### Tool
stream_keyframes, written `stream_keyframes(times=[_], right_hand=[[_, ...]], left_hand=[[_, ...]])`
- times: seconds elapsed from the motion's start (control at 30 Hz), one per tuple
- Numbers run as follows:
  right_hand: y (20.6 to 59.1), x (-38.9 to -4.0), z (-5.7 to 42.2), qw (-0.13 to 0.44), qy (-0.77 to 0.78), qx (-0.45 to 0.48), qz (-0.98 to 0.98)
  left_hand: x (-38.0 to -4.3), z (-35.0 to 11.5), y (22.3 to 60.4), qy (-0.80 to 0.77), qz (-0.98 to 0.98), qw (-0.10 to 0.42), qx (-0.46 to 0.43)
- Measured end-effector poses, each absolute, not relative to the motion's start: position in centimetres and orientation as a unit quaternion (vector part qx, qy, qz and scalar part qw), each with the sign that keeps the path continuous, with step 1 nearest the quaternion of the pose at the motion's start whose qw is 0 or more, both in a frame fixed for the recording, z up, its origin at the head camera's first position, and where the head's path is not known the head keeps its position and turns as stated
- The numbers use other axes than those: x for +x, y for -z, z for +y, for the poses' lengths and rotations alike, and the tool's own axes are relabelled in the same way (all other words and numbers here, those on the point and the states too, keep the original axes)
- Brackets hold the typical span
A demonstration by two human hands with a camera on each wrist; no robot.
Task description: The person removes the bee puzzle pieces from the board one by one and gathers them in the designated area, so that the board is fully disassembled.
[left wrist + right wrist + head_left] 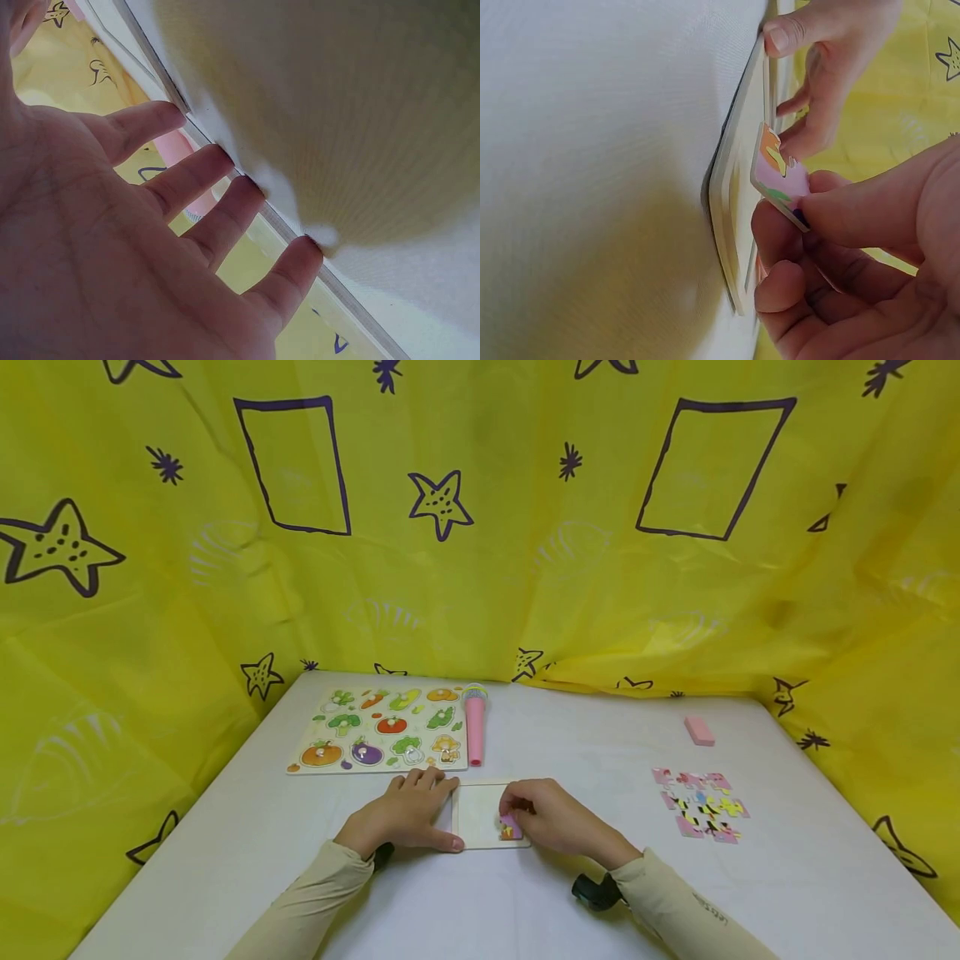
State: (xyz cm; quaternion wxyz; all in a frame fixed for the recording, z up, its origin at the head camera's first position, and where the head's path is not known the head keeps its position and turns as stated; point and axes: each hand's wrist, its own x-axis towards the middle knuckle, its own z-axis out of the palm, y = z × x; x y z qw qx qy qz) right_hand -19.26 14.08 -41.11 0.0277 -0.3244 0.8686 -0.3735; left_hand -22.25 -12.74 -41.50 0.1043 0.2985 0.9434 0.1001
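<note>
A shallow pale wooden puzzle tray (pixel 477 814) lies on the white table in front of the person. The left hand (pixel 408 810) rests at its left side with fingers spread, the thumb at the near corner and fingertips along the frame. In the left wrist view, the straight fingers (pixel 225 214) touch the tray's edge. The right hand (pixel 551 820) is over the tray's right part. Its thumb and fingertips pinch a jigsaw piece (pixel 780 171), pink with orange, yellow and green print. The piece is tilted above the tray in the right wrist view.
Several loose pink-and-yellow jigsaw pieces (pixel 701 804) lie grouped on the right. Behind them is a pink block (pixel 699 731). A vegetable peg puzzle board (pixel 382 727) and a pink toy microphone (pixel 475 727) lie behind the left hand. A yellow patterned curtain (pixel 480 593) surrounds the table.
</note>
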Motion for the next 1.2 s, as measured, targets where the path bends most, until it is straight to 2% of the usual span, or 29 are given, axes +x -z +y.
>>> stream_keyframes(times=[0.6, 1.2], right_hand=[[41.2, -19.1, 14.4, 0.036, 0.388, -0.290, 0.874], [40.8, -18.7, 16.5, 0.017, 0.408, -0.249, 0.878]], left_hand=[[-22.2, -12.8, 41.5, -0.105, 0.943, 0.104, 0.298], [-22.2, -12.8, 41.5, -0.104, 0.942, 0.108, 0.300]])
